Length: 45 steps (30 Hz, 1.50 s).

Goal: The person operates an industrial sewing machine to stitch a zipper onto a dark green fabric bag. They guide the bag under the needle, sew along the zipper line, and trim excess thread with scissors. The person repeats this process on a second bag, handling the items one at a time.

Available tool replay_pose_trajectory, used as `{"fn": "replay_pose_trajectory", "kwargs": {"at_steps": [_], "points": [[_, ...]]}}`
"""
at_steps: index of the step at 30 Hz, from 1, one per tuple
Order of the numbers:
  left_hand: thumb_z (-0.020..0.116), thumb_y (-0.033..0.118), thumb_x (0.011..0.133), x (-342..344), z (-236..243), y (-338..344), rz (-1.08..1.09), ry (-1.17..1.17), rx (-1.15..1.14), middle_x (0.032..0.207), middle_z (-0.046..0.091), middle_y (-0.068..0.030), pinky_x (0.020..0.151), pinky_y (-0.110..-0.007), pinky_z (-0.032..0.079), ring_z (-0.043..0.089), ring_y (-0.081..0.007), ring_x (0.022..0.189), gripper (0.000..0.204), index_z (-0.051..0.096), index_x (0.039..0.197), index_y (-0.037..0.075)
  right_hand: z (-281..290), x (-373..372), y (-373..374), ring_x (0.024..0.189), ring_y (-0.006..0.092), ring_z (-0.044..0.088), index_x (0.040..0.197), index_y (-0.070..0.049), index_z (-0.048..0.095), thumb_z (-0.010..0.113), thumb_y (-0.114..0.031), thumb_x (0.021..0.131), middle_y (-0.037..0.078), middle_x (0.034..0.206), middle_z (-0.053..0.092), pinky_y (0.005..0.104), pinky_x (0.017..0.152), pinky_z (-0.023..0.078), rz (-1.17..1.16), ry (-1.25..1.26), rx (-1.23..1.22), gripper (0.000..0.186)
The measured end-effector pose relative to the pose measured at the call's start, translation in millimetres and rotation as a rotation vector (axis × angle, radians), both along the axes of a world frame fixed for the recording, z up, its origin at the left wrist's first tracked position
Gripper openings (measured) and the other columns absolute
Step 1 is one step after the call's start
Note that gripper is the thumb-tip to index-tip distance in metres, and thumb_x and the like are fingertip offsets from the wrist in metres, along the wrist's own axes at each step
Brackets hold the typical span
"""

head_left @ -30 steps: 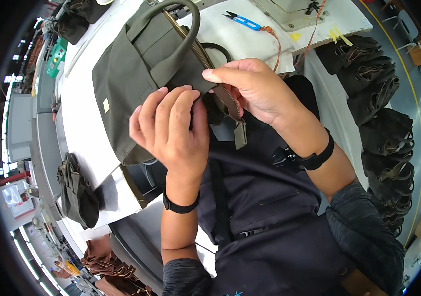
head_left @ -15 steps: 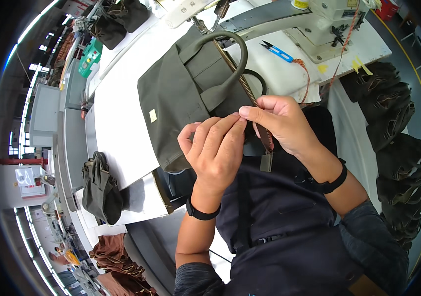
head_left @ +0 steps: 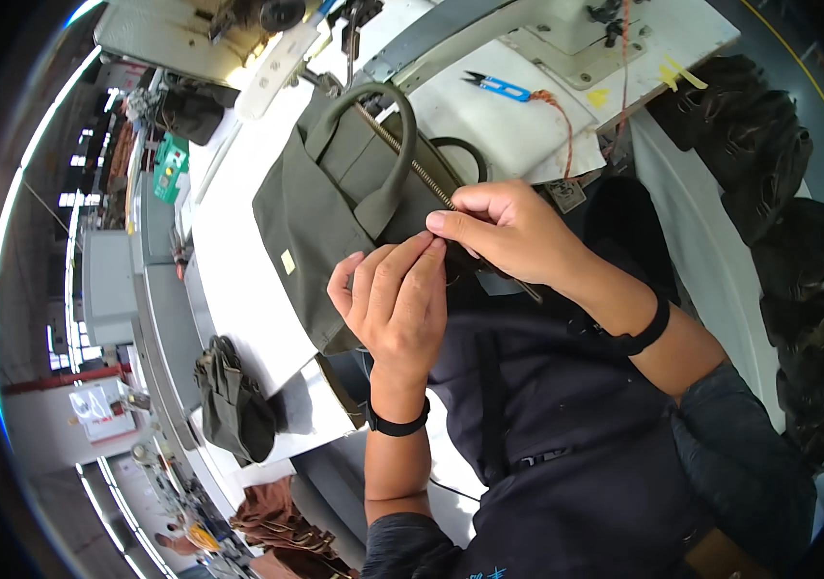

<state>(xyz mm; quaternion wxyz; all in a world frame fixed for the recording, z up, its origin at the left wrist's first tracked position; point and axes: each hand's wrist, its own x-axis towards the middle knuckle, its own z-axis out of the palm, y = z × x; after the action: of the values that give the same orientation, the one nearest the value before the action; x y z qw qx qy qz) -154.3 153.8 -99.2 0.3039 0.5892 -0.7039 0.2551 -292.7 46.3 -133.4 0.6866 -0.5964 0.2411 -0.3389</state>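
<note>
An olive-green fabric bag point(head_left: 320, 207) lies tilted on the white table, with rounded handles point(head_left: 398, 164), a pale patch and a brass zipper point(head_left: 426, 179). My left hand point(head_left: 393, 299) is curled, its fingertips pinching the bag's edge beside the zipper. My right hand point(head_left: 518, 232) grips that edge just right of them, thumb almost touching the left fingertips. What exactly lies between the fingertips is hidden. The zipper's far end sticks out below my right hand, over my dark apron point(head_left: 576, 405).
A sewing machine point(head_left: 272, 68) stands behind the bag. Blue thread snips point(head_left: 497, 85) with orange cord lie on the right. A smaller bag point(head_left: 238, 415) sits at lower left, brown pieces point(head_left: 267, 511) below it. Dark bags point(head_left: 798, 280) are piled down the right side, a green object point(head_left: 169, 164) at left.
My left fingertips have moved right to meet my right thumb. The tag that hung from the zipper end a second ago is now barely visible. The whole view has shifted.
</note>
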Motion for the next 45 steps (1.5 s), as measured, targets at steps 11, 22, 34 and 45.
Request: {"fn": "replay_pose_trajectory", "kwargs": {"at_steps": [11, 22, 34, 45], "points": [[0.072, 0.003, 0.087, 1.7, 68.2, -5.6, -0.116, -0.055, 0.303, 0.127, 0.07, -0.013, 0.104, -0.042, 0.046, 0.066, -0.0319, 0.117, 0.031, 0.072, 0.118, 0.004, -4.9, 18.3, 17.8, 0.058, 0.0011, 0.043, 0.076, -0.004, 0.062, 0.068, -0.023, 0.104, -0.007, 0.065, 0.052, 0.0232, 0.051, 0.034, -0.05, -0.215, 0.121, 0.034], [0.075, 0.029, 0.091, 22.6, 129.1, -22.1, 0.122, -0.62, 0.37, 0.138, 0.063, -0.0098, 0.122, -0.055, 0.031, 0.052, -0.0303, 0.14, 0.051, 0.064, 0.134, 0.004, 5.7, 19.0, 26.9, 0.055, 0.003, 0.046, 0.079, -0.006, 0.068, 0.071, -0.022, 0.101, -0.006, 0.065, 0.054, 0.0211, 0.054, 0.036, -0.068, -0.394, 0.407, 0.028], [0.048, 0.076, 0.095, 15.2, 76.6, -2.6, 0.278, -0.218, 0.501, 0.148, 0.055, -0.0176, 0.125, -0.063, 0.0, 0.041, -0.0402, 0.147, 0.092, 0.042, 0.162, 0.014, 21.7, 20.1, 27.7, 0.055, 0.0009, 0.044, 0.072, -0.009, 0.059, 0.066, -0.021, 0.105, -0.005, 0.061, 0.051, 0.0211, 0.051, 0.033, -0.047, -0.438, 0.418, 0.036], [0.06, 0.064, 0.096, 1.7, 35.7, -1.0, 0.272, 0.132, 0.443, 0.157, 0.051, -0.0156, 0.117, -0.053, 0.027, 0.045, -0.0362, 0.142, 0.07, 0.059, 0.152, 0.022, 13.3, 9.4, 20.5, 0.053, 0.0013, 0.046, 0.072, -0.006, 0.059, 0.065, -0.017, 0.105, -0.003, 0.062, 0.056, 0.0217, 0.047, 0.032, -0.02, -0.284, 0.339, 0.036]]}}
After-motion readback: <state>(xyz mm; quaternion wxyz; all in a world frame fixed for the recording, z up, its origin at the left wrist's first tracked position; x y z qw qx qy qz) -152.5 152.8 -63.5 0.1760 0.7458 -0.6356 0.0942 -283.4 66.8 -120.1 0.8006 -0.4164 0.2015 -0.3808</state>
